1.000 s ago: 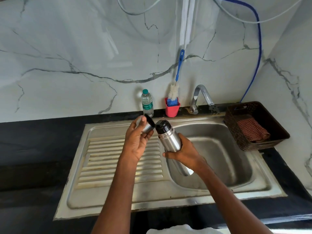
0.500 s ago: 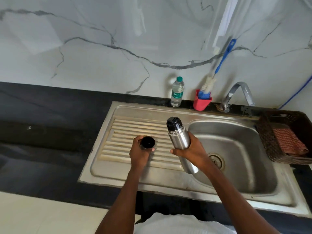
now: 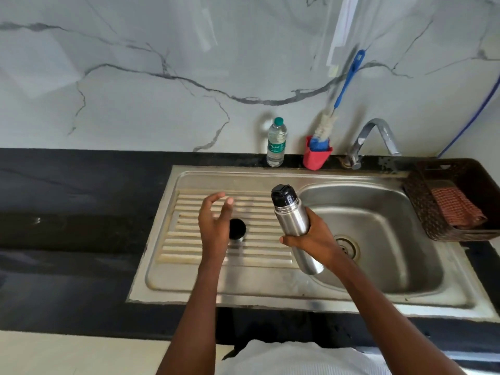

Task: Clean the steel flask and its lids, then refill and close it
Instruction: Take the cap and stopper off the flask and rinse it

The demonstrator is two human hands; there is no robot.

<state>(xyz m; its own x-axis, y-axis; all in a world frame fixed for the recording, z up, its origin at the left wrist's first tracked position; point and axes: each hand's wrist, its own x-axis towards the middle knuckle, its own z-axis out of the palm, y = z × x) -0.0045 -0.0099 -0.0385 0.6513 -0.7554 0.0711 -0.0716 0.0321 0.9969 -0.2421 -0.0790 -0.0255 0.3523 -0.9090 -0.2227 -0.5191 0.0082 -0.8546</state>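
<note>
The right hand (image 3: 315,240) grips the steel flask (image 3: 296,228) around its middle, above the divide between drainboard (image 3: 189,277) and sink basin (image 3: 378,212). The flask's long axis is tilted, its black inner lid (image 3: 282,194) pointing up and away, base toward the person. The left hand (image 3: 215,226), fingers spread and empty, hovers over the outer cap (image 3: 237,229), which stands open-side up on the drainboard.

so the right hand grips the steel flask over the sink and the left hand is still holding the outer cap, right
Not quite. In the head view the left hand is open and holds nothing; the outer cap sits mouth up on the drainboard. The right hand does grip the steel flask over the sink.
</note>
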